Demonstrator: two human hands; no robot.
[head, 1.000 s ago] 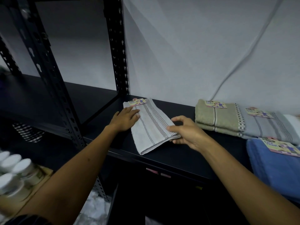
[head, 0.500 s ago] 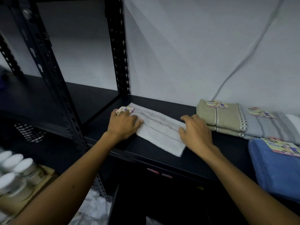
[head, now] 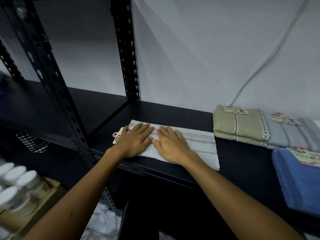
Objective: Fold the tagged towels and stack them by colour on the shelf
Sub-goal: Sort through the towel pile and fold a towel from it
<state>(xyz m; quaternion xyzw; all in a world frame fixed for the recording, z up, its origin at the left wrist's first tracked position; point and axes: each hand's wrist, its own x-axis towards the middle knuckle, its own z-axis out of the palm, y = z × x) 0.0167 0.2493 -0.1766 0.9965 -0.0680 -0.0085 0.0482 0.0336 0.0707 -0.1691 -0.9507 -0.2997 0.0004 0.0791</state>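
Observation:
A folded white towel [head: 199,146] with thin grey stripes lies lengthwise on the black shelf [head: 173,111], near its front edge. My left hand [head: 133,141] presses flat on the towel's left end, partly covering its paper tag [head: 117,137]. My right hand [head: 171,144] lies flat beside it on the towel's middle, fingers straight. To the right sit a folded olive towel [head: 237,125], a grey towel [head: 292,135] and a blue towel [head: 297,181], each with a tag.
A black perforated upright [head: 126,49] stands behind the towel's left end, another [head: 46,75] in front left. White-lidded jars [head: 15,181] fill a box at lower left. A grey cable [head: 270,56] runs down the white wall.
The white towel has been turned from a diagonal lie to lengthwise along the shelf. Both hands have moved together onto it and now press it flat.

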